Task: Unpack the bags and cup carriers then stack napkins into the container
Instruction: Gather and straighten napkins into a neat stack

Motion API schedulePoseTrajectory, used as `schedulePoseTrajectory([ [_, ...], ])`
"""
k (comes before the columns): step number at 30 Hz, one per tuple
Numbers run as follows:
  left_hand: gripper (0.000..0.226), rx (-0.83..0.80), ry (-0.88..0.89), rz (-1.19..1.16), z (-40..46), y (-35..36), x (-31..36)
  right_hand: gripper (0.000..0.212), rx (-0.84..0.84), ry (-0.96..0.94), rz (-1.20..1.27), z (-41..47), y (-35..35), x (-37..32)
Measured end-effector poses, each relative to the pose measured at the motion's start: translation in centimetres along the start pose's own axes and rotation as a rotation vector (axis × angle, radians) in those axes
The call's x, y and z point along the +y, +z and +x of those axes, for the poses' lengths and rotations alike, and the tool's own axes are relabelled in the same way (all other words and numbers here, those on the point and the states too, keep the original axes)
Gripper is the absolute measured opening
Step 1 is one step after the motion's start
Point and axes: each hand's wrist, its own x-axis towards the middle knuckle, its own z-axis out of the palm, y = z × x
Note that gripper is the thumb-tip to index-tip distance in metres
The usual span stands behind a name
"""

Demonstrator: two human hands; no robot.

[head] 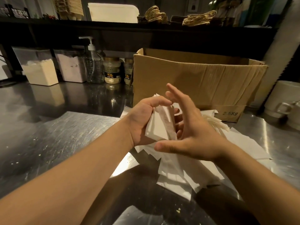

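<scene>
A café or drinks-shop prep area: beyond the hands, a scratched steel tabletop (56, 127) carries clear powder bins (40, 69), a clear pump bottle (94, 65) and labelled jars (111, 70).

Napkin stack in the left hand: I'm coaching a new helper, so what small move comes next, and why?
Probably bring the open right hand against the napkin stack to square its edges. The left hand grips it, sheets sit uneven, and more napkins lie loose on the counter.
</scene>
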Motion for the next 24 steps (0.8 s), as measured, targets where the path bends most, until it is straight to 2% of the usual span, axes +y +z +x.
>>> schedulePoseTrajectory([
  [2,0.037,0.009,0.06,0.027,-0.2,0.5,0.0,0.123,-0.024,0.007,-0.07,0.1,0.3,-0.1],
  [4,0.035,0.043,0.086,0.047,-0.3,0.7,0.0,0.12,-0.028,0.011,-0.077,0.2,0.4,0.0],
  [6,0.042,0.078,0.063,0.031,-0.2,0.5,0.0,0.119,-0.021,-0.007,-0.06,0.3,0.2,0.1],
  [9,0.067,0.069,0.012,-0.038,0.2,-0.1,0.2,0.108,0.077,-0.025,0.013,0.5,0.0,0.0],
  [11,0.071,0.077,0.025,-0.04,0.4,-0.4,0.3,0.083,0.192,0.001,0.051,0.5,0.1,-0.3],
  [13,0.057,0.096,0.066,-0.033,0.5,-0.6,0.3,0.043,0.313,0.026,0.027,0.6,0.1,-0.8],
  [15,0.042,0.152,0.096,0.007,0.5,-0.8,0.3,0.019,0.361,-0.011,-0.06,0.6,-0.1,-1.7],
  [17,0.033,0.198,0.108,0.04,0.4,-0.7,0.4,0.019,0.255,-0.092,-0.096,0.6,-0.7,-2.7],
  [19,0.031,0.202,0.129,-0.021,0.4,-0.7,0.5,0.022,0.002,-0.151,-0.133,0.6,-1.4,-3.8],
  [22,0.042,0.175,0.137,-0.18,0.5,-0.7,0.4,0.021,-0.439,-0.029,-0.226,0.0,-2.0,-4.7],
  [24,0.047,0.155,0.123,-0.179,0.4,-0.6,0.3,0.029,-0.59,0.077,-0.326,-0.7,-1.6,-4.4],
])
